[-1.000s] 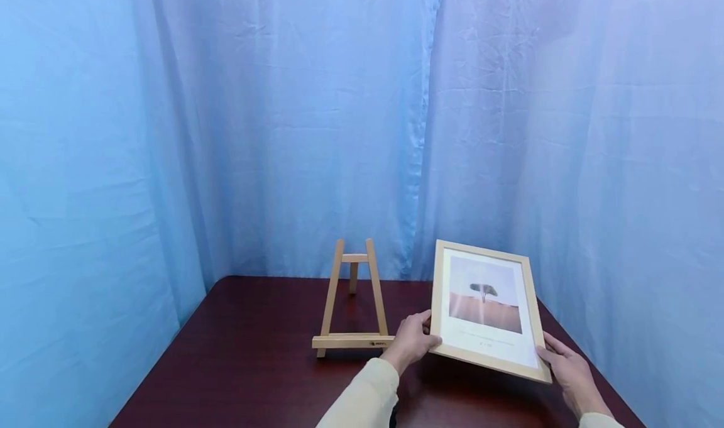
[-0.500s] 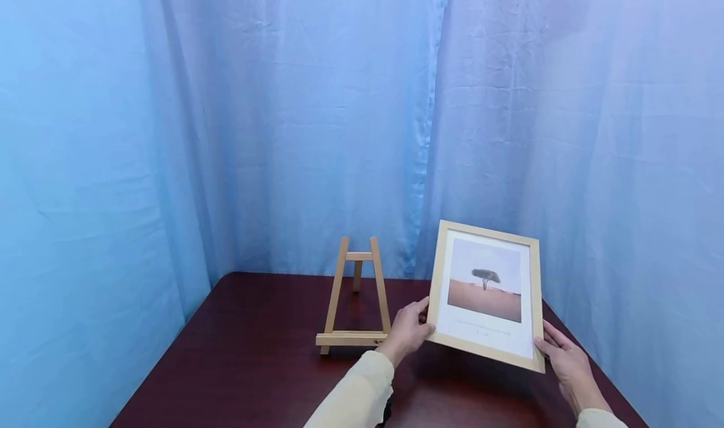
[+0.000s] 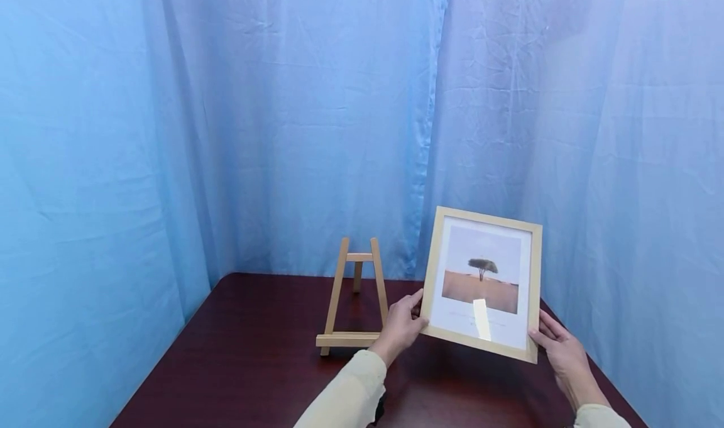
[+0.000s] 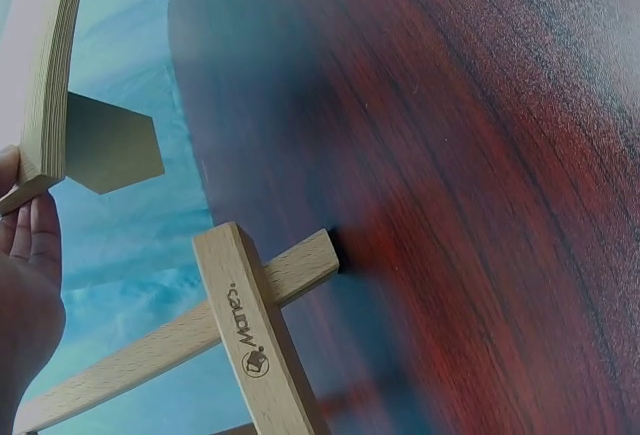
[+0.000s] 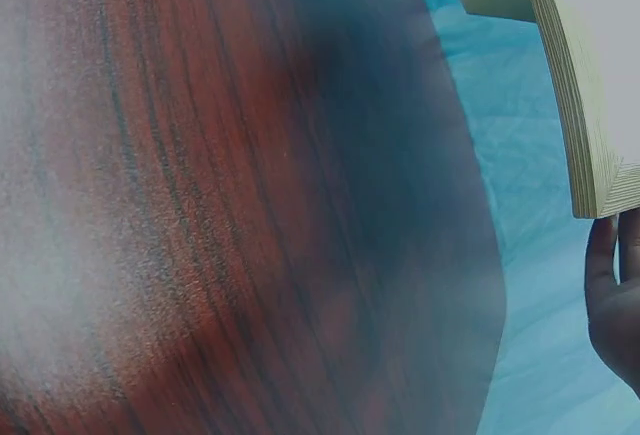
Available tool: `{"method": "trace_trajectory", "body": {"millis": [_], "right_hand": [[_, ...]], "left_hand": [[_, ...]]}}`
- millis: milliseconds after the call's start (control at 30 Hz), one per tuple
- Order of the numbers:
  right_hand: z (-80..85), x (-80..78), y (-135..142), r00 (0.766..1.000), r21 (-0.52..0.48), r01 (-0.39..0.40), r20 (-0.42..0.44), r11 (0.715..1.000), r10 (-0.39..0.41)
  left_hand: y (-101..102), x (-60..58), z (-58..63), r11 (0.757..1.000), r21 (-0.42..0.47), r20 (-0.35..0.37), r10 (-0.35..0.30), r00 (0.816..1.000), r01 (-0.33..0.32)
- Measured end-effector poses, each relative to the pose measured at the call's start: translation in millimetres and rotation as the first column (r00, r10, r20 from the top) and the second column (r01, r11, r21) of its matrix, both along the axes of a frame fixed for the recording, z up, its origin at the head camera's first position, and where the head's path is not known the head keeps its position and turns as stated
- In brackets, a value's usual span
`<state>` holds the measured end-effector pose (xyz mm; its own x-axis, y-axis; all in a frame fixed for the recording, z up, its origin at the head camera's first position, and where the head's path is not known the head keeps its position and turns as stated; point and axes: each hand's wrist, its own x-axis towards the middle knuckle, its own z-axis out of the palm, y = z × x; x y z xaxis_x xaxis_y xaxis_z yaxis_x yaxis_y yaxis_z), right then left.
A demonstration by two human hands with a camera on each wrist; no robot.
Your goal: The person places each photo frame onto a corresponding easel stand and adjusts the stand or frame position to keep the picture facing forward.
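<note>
A light wooden picture frame (image 3: 483,220) with a print of a lone tree is held up above the right side of the table, tilted back. My left hand (image 3: 400,322) grips its lower left edge, thumb on the front and fingers behind. At the lower right edge my right hand (image 3: 565,354) pinches the frame in the same way. A support flap (image 4: 115,145) sticks out from the frame's back in the left wrist view. To the left stands a small wooden easel (image 3: 335,288), upright, its ledge (image 3: 347,339) partly covered by my left hand and forearm.
The dark red-brown table (image 3: 237,340) extends under everything, with a rounded far left corner. Blue curtains (image 3: 317,132) hang behind it and along both sides. Glare lies on the frame's glazing.
Both hands have raised the picture frame and tipped it more upright, with a slight shift to the left lately. The easel stays where it was; the head view has moved slightly.
</note>
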<state>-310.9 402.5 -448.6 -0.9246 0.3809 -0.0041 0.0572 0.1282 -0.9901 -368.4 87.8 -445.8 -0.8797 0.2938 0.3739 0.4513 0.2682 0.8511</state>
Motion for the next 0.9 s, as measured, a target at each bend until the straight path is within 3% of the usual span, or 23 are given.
{"method": "trace_trajectory", "body": {"millis": [167,300,533,700,900], "right_hand": [[0.4,3.0,-3.3,0.994,-0.090,-0.024,-0.108,0.996,0.015],[-0.4,4.0,-5.8,0.984,-0.124,-0.040,-0.177,0.991,0.018],[2.1,4.5,-13.3,0.972,-0.121,-0.036,-0.234,0.992,0.006],[5.7,4.3,-21.5,0.966,-0.095,0.006,-0.257,0.995,-0.031],[10.1,3.4,-33.2,0.955,-0.063,0.050,-0.289,0.997,-0.066]], "left_hand": [[-2.7,-0.7,0.1,1.000,-0.018,-0.080,0.018,0.997,-0.020],[-6.8,1.3,1.1,0.999,-0.026,-0.097,0.019,0.995,-0.022],[-12.9,3.7,1.6,1.000,-0.002,-0.116,0.029,0.993,-0.029],[-16.2,3.6,0.5,0.996,-0.016,-0.193,0.084,0.978,-0.089],[-23.1,6.0,0.2,0.993,0.004,-0.219,0.112,0.969,-0.114]]}}
